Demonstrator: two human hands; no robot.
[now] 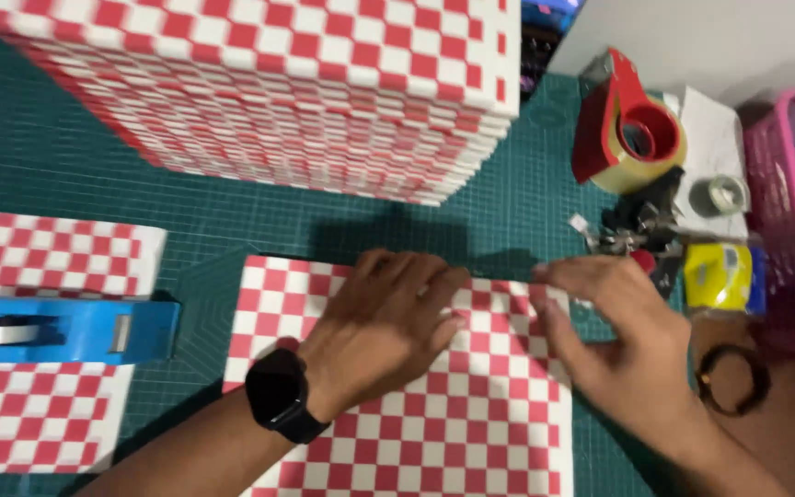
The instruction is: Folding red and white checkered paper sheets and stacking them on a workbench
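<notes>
Left hand [388, 322] flat and right hand [614, 331] spread, both open-gripped, on the checkered sheet [434, 423] on the table [232, 230].

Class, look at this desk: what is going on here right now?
A person presses the left hand flat on a red-and-white checkered sheet lying on a green cutting mat. The right hand touches the sheet's right edge. A tall stack of checkered sheets stands behind; a blue tape dispenser lies at left.
</notes>
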